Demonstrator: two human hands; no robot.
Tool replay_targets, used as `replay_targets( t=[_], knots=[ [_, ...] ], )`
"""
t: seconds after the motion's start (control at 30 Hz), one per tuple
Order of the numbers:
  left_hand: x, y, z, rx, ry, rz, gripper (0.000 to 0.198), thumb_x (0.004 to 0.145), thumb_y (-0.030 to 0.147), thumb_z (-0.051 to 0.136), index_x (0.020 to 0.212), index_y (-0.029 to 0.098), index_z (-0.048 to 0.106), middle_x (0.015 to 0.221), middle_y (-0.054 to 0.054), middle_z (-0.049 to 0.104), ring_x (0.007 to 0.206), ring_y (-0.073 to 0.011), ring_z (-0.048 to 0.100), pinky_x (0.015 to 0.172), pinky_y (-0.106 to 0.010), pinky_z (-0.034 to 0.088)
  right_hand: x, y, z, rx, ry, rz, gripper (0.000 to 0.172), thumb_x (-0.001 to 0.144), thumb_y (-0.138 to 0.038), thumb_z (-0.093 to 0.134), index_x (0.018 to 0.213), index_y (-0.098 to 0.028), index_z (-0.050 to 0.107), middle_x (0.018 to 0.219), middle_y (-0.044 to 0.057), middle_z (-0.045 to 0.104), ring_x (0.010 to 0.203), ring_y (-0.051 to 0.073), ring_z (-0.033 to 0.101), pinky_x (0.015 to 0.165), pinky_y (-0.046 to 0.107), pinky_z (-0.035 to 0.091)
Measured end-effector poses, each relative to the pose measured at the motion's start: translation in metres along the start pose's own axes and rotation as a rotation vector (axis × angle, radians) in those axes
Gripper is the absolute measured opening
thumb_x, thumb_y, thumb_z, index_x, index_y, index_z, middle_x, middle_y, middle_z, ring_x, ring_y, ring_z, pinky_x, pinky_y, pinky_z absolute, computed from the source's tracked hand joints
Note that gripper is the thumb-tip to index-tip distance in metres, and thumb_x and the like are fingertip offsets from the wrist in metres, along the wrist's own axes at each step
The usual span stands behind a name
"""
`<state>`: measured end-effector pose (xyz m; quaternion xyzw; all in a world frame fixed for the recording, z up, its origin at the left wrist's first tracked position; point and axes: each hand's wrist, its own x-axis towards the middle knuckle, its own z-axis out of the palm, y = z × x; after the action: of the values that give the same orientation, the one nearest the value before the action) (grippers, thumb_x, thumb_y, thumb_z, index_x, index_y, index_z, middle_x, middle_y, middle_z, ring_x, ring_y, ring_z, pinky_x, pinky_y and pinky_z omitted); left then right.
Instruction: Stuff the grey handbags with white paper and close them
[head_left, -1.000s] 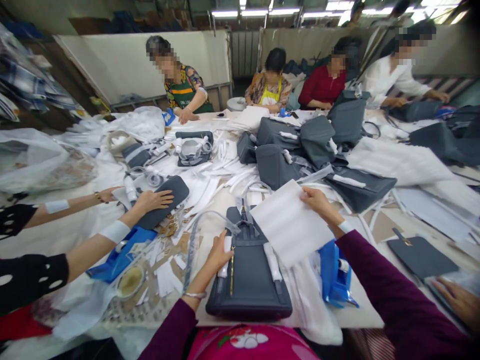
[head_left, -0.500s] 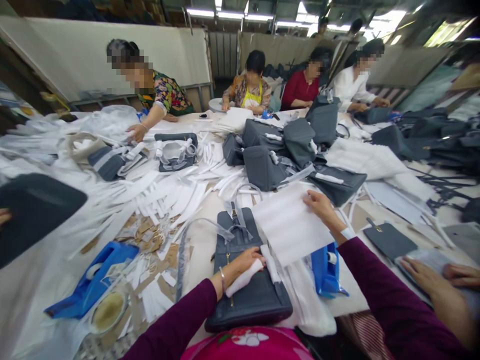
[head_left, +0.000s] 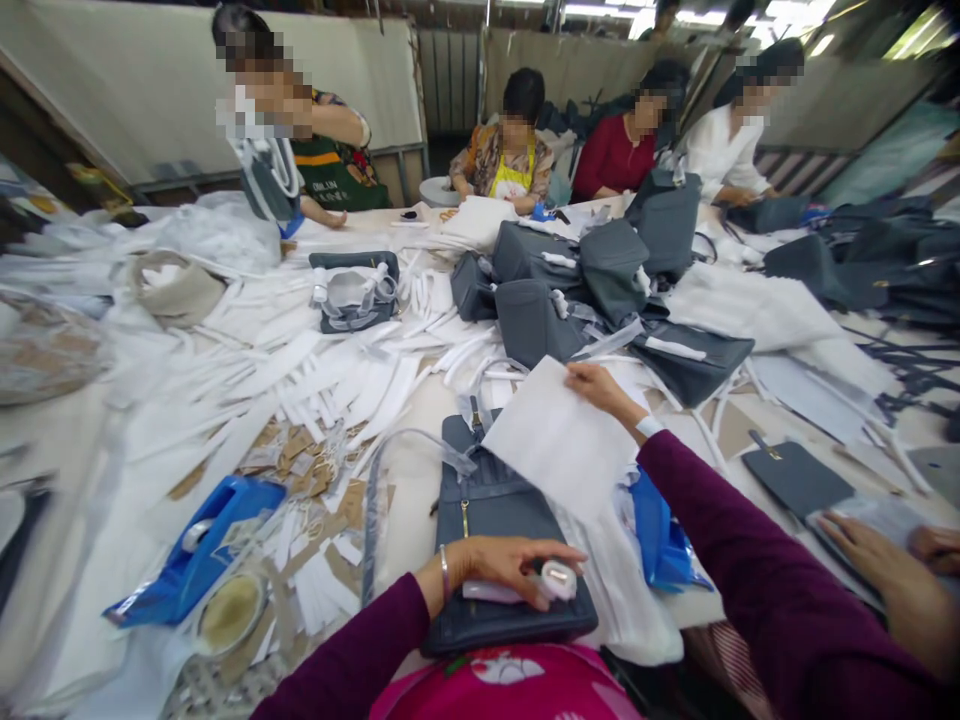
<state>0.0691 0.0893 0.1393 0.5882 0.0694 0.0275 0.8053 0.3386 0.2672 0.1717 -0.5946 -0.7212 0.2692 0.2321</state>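
In front of me a dark grey leather backpack (head_left: 491, 500) lies flat, with clear plastic on its upper strap and a gold zip pull showing. Over its lower part is my left hand (head_left: 502, 568), thumb and fingers on either side of a white foam-wrapped piece (head_left: 559, 578) with a shiny end. Beneath that palm another white wrapped strip (head_left: 491, 592) shows partly. My right hand (head_left: 600, 388) pinches the top corner of a white foam sheet (head_left: 559, 440), which hangs tilted over the backpack's upper right side.
Blue tape dispensers (head_left: 199, 545) (head_left: 660, 530) stand left and right, a tape roll (head_left: 231, 612) nearby. Loose white foam strips (head_left: 300, 380) cover the left-middle table. Several grey bags (head_left: 536, 315) are piled beyond. A co-worker's hands (head_left: 862, 550) work at right; other people sit opposite.
The foam sheet has swung left over the backpack with my right hand. My left hand has moved down and right on the backpack. The far-left co-worker has lifted a bag.
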Motion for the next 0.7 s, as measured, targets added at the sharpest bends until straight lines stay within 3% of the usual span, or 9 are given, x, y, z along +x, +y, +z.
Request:
replay_targets(
  t=[0.1,0.23,0.4,0.5,0.6,0.7],
  knots=[
    [-0.012,0.014,0.008,0.181,-0.001,0.052,0.075,0.070,0.045,0.071,0.137,0.024,0.045,0.141,-0.008,0.044,0.132,-0.0289,0.038,0.110,-0.040,0.026,0.007,-0.015,0.053,0.086,-0.298,-0.083,0.009,0.072,-0.025,0.047,0.067,-0.018,0.048,0.062,-0.003,0.046,0.061,0.012,0.041,0.059,0.022,0.029],
    [-0.021,0.021,0.021,0.257,0.110,0.117,0.077,0.069,0.048,0.073,0.137,0.025,0.045,0.138,-0.009,0.048,0.128,-0.0284,0.043,0.109,-0.040,0.030,0.003,-0.031,0.123,0.130,-0.490,-0.137,0.004,0.069,-0.019,0.050,0.066,-0.017,0.052,0.060,-0.004,0.048,0.061,0.012,0.045,0.060,0.022,0.032],
    [-0.022,0.023,0.030,0.301,0.140,0.151,0.073,0.069,0.048,0.072,0.133,0.021,0.049,0.133,-0.012,0.051,0.124,-0.0285,0.047,0.107,-0.040,0.033,-0.012,-0.042,0.172,0.184,-0.696,-0.210,0.007,0.070,-0.014,0.052,0.071,-0.017,0.058,0.067,-0.004,0.057,0.066,0.013,0.052,0.063,0.021,0.038],
    [-0.026,0.029,0.030,0.314,0.160,0.115,0.075,0.068,0.045,0.074,0.134,0.021,0.048,0.134,-0.011,0.050,0.124,-0.0290,0.045,0.107,-0.041,0.033,-0.022,-0.044,0.187,0.174,-0.725,-0.235,0.007,0.071,-0.012,0.054,0.070,-0.017,0.058,0.067,-0.003,0.056,0.068,0.014,0.053,0.064,0.022,0.038],
    [-0.036,0.036,0.024,0.279,0.230,0.069,0.084,0.067,0.042,0.075,0.140,0.023,0.039,0.141,-0.011,0.043,0.130,-0.0319,0.038,0.110,-0.045,0.028,-0.036,-0.045,0.200,0.136,-0.661,-0.224,0.007,0.073,-0.011,0.055,0.073,-0.018,0.057,0.067,-0.002,0.054,0.068,0.014,0.051,0.065,0.023,0.037],
    [-0.053,0.035,0.010,0.042,0.339,0.015,0.091,0.071,0.034,0.071,0.146,0.031,0.022,0.144,-0.011,0.037,0.113,-0.0294,0.055,0.098,-0.046,0.042,-0.052,-0.044,0.213,0.123,-0.575,-0.199,0.015,0.075,-0.010,0.055,0.087,-0.018,0.057,0.071,0.000,0.056,0.068,0.015,0.050,0.065,0.025,0.037]
  ],
)
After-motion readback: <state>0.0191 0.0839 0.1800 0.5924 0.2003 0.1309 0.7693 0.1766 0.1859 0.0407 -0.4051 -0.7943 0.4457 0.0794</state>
